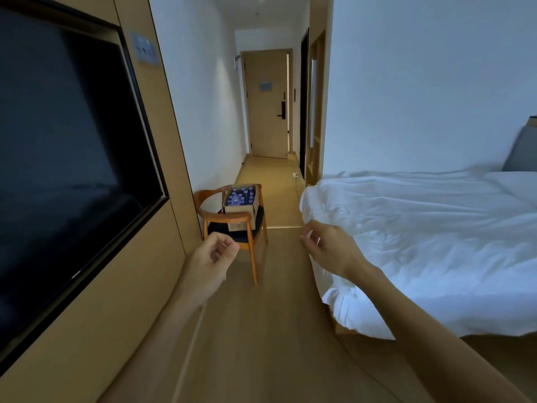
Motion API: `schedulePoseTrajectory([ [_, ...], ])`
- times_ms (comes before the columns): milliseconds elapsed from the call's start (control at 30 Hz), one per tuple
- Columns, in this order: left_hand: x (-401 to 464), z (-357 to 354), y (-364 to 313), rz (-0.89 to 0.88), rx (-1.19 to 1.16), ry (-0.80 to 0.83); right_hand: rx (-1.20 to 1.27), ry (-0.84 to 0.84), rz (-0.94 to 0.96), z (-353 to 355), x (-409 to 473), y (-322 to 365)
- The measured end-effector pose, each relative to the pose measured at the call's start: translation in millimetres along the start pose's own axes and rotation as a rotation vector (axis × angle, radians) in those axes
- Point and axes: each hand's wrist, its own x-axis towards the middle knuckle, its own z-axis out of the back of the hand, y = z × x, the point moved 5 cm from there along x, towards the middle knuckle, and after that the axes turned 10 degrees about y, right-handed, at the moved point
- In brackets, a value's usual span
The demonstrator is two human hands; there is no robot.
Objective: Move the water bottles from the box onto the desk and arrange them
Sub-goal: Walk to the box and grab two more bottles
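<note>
A cardboard box (240, 212) stands on the seat of a wooden armchair (232, 221) ahead in the passage. Several water bottles (241, 196) with blue caps stand upright inside it. My left hand (213, 255) is stretched forward in front of the chair, well short of it, with its fingers loosely curled and nothing in it. My right hand (327, 247) reaches forward beside the bed's corner, fingers relaxed and slightly bent, holding nothing. No desk is in view.
A dark wall-mounted TV (66, 158) in a wood panel fills the left side. A bed with white sheets (421, 245) takes up the right. Wooden floor (270, 330) runs between them to a closed door (268, 103) at the far end.
</note>
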Motion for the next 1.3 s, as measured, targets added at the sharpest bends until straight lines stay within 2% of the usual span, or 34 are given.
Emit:
schedulePoseTrajectory([
  [233,141,2,39,0.027,-0.011,-0.035,0.023,0.03,0.016,-4,141,-61],
  [567,296,-12,122,0.056,-0.045,-0.012,0.001,0.118,-0.002,-49,299,-135],
  [1000,544,20,244,0.06,-0.09,-0.003,-0.001,0.097,0.002,-114,551,-215],
  [1300,690,7,322,0.111,-0.092,0.064,0.019,0.135,-0.028,-154,692,-289],
])
